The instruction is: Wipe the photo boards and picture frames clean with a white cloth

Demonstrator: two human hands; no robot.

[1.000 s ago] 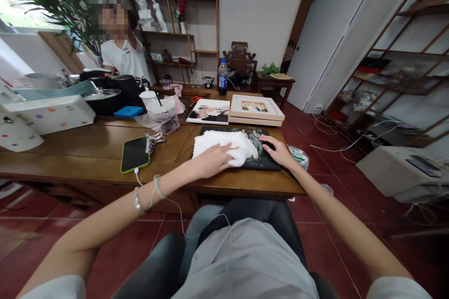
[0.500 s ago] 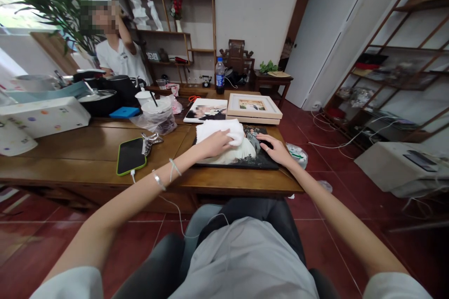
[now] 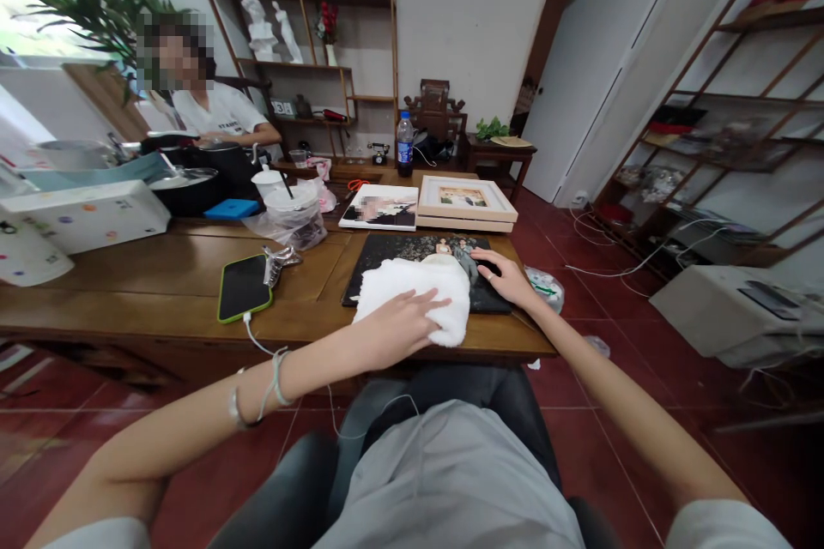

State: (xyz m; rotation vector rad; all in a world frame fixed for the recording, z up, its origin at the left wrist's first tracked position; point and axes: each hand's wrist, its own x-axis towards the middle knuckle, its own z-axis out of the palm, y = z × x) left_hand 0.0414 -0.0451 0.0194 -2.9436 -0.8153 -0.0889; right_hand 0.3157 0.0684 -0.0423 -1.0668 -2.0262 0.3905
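A dark photo panel [image 3: 392, 250] lies flat on the wooden table [image 3: 160, 274] in front of me. A white cloth [image 3: 418, 285] covers its near half. My left hand [image 3: 396, 326] presses flat on the cloth, fingers stretched out, at the table's near edge. My right hand [image 3: 505, 276] rests on the panel's right side, fingers spread and flat.
A framed photo [image 3: 464, 202] and an unframed print [image 3: 381, 208] lie behind the panel. A green-cased phone [image 3: 243, 286] on a cable, a hair clip [image 3: 278, 259], bagged drink cups [image 3: 289, 210] and a bottle [image 3: 404, 143] are on the table. A person [image 3: 206, 107] sits far left.
My left hand has drawn the cloth from the panel's far part back toward the near edge, uncovering the top. My right hand has stayed put. The other person lowered an arm.
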